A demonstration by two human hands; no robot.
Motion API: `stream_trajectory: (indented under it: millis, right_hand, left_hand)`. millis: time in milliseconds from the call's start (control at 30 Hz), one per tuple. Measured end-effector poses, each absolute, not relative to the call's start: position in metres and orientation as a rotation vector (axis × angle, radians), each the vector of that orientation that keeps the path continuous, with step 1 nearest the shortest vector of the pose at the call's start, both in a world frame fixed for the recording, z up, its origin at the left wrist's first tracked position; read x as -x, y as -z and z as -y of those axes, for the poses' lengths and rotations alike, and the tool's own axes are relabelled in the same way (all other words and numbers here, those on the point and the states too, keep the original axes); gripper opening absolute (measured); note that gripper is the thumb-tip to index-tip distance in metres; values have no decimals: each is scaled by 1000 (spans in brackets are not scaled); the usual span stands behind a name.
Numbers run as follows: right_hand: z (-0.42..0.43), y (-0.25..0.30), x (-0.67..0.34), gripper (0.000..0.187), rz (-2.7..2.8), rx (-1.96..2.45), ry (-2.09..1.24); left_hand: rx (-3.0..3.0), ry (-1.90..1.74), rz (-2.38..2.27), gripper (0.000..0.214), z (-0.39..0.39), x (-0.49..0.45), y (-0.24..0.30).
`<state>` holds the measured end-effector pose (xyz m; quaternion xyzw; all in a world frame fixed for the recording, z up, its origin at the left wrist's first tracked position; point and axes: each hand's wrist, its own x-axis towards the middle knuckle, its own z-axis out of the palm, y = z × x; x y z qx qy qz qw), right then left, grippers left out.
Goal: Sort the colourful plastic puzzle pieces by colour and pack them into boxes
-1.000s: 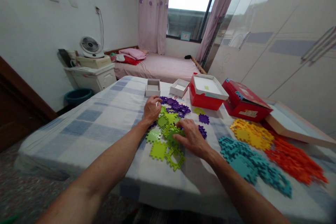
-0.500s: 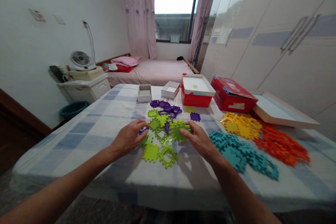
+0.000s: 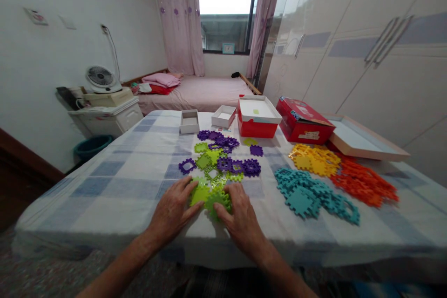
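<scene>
While the right hand (image 3: 240, 212) pinches a green square (image 3: 218, 202) between its thumb and fingers, the left hand (image 3: 171, 207) is curved with its thumb and fingers spread around the edge of a lighter green tile (image 3: 199, 194); I cannot tell whether it grips that one or only touches it. Both pieces have toothed edges and sit between the two hands, low over the tabletop (image 3: 139, 167), which is covered by a checked cloth.

Just beyond the fingertips lie more green pieces (image 3: 204, 162), some solid and some with open middles. A purple frame (image 3: 187, 165) lies ahead of the left hand, and a purple row (image 3: 239, 166) lies straight ahead of the right hand. Farther out from both hands is a purple heap (image 3: 218, 140), with a single purple square (image 3: 256, 150) off to its right.

To the right of the right hand, well apart from it, are a teal pile (image 3: 302, 201), a yellow pile (image 3: 316, 160) and, farthest right, an orange pile (image 3: 365, 184).

Far ahead of the left hand stands a small grey box (image 3: 189, 126); ahead of the right hand stands a red box (image 3: 258, 128) with a white lid.
</scene>
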<state>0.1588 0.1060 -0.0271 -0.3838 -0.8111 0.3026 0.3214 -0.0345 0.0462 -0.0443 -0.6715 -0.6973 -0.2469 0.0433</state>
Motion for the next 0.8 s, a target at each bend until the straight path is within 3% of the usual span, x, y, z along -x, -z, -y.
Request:
stream_trajectory:
  millis: [233,333,433,633,800]
  right_hand:
    - [-110,17,-163,26,1818,1005,-1180]
    - [-111,16,-158,38,1802,961,-1309]
    - [-107,23,-146,51,1928,949,-1179]
    - [-103,45,-132,34,2025,884,-800]
    - [-102,54,-130,42,2067,914,-649]
  left_hand:
    - [2025,1098,2250,44,-46,27,41]
    - [1994,1288,2345,38,-49,23,35]
    - [1912,1461,2496,39,-52,19,29]
    - [1789,1618,2627,49,-58,9,23]
    - [1668,1846,2571,46,-64,-7,18]
